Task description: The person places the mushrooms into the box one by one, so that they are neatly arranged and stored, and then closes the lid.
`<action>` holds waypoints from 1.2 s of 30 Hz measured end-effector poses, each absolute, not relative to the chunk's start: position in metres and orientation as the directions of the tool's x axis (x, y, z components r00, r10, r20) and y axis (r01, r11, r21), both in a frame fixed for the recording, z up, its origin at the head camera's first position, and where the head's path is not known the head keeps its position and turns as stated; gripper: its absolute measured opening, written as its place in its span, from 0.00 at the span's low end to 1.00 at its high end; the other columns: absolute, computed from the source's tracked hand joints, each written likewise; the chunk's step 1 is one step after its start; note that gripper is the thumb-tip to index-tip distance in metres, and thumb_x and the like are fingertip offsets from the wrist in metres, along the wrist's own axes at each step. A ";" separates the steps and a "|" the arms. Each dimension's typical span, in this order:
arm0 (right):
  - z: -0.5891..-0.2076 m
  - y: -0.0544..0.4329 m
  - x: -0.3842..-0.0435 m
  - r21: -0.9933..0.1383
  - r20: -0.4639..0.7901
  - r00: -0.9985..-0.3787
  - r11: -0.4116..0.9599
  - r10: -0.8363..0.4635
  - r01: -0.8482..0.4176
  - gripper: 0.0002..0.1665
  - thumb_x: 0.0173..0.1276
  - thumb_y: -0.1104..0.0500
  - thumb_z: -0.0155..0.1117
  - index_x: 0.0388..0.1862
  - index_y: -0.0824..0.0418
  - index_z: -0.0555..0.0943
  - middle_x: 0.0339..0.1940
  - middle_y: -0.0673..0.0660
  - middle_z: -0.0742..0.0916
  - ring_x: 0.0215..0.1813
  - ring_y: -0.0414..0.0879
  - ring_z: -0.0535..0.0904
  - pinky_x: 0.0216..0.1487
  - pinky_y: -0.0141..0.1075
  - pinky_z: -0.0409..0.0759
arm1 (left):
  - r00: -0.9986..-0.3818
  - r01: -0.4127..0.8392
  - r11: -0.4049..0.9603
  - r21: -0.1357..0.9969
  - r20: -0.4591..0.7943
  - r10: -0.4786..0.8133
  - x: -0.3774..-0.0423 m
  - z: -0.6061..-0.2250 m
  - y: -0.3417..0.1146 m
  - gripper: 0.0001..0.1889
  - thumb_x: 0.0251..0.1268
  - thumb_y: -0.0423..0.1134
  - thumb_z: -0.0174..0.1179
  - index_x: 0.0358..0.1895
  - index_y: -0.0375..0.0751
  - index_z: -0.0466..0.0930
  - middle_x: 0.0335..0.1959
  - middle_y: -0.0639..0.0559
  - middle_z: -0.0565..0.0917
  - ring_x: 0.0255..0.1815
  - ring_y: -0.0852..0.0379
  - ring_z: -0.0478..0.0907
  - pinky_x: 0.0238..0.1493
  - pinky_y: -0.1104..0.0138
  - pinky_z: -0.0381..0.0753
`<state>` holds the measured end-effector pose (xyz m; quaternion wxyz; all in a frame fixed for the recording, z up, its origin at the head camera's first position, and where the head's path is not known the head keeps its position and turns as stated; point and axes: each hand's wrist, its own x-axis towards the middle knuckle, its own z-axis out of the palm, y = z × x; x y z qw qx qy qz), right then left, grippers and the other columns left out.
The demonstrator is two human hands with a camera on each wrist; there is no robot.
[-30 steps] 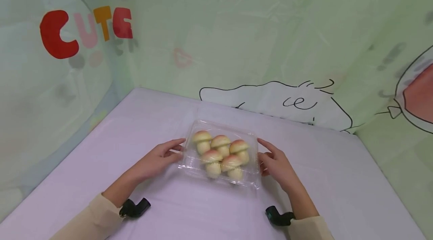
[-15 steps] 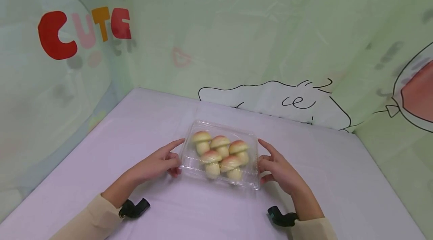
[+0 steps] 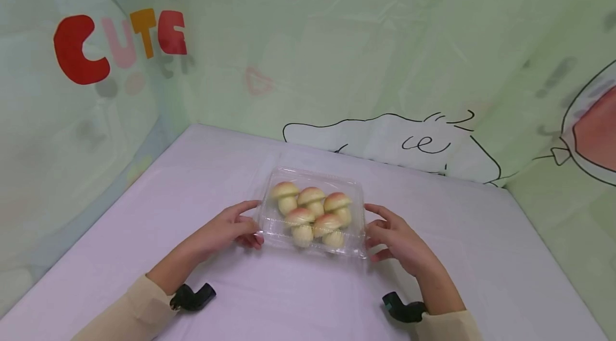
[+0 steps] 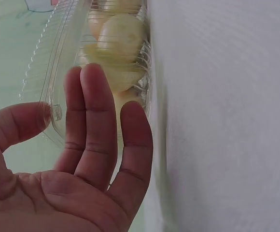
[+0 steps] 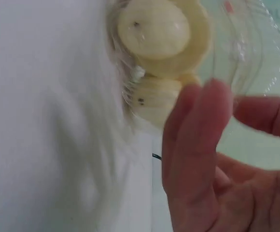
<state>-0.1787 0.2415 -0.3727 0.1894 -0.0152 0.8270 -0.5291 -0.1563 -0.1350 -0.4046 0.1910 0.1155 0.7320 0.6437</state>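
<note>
A clear plastic clamshell box (image 3: 312, 175) stands on the pale cloth-covered table in the head view, its lid down. Through it show several mushroom-shaped pieces (image 3: 299, 217) with pink-tinged yellow caps and cream stems. My left hand (image 3: 227, 230) touches the box's left side, index finger stretched along it. In the left wrist view the thumb meets the rim and the other fingers lie fairly straight by the wall. On the opposite side my right hand (image 3: 398, 239) touches the box in the same way. Blur in the right wrist view hides the exact finger contact.
The lilac-white table (image 3: 289, 298) reaches back to green cloth walls (image 3: 375, 52) printed with drawings and coloured letters. A black wrist camera (image 3: 194, 297) sits at the left cuff, another wrist camera (image 3: 404, 309) at the right cuff.
The box has shifted slightly away, its near edge higher in the head view. The right index finger now lies lower beside it. Both hands stay at the box's sides.
</note>
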 end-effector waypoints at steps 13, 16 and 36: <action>-0.382 0.261 -0.183 -0.928 -0.355 -0.799 0.290 -0.485 0.236 0.59 0.70 0.62 0.65 0.88 0.47 0.38 0.40 0.55 0.90 0.35 0.50 0.91 0.33 0.37 0.87 | -0.895 -0.110 0.098 0.989 -0.141 0.423 -0.156 -0.406 -0.136 0.39 0.73 0.31 0.53 0.82 0.32 0.45 0.30 0.49 0.88 0.35 0.54 0.87 0.46 0.63 0.86; -0.385 0.261 -0.184 -0.936 -0.340 -0.795 0.261 -0.502 0.236 0.61 0.71 0.63 0.65 0.88 0.47 0.36 0.38 0.53 0.90 0.37 0.49 0.91 0.33 0.36 0.87 | -0.892 -0.110 0.088 0.990 -0.138 0.432 -0.155 -0.404 -0.136 0.40 0.72 0.30 0.53 0.82 0.32 0.44 0.30 0.50 0.88 0.35 0.55 0.87 0.47 0.63 0.86; -0.386 0.261 -0.182 -0.935 -0.353 -0.751 0.215 -0.557 0.280 0.54 0.74 0.63 0.61 0.85 0.62 0.38 0.40 0.59 0.93 0.34 0.44 0.91 0.38 0.35 0.88 | -0.903 -0.131 0.037 0.991 -0.134 0.409 -0.152 -0.405 -0.133 0.41 0.72 0.29 0.55 0.83 0.34 0.44 0.28 0.52 0.88 0.33 0.57 0.87 0.46 0.63 0.87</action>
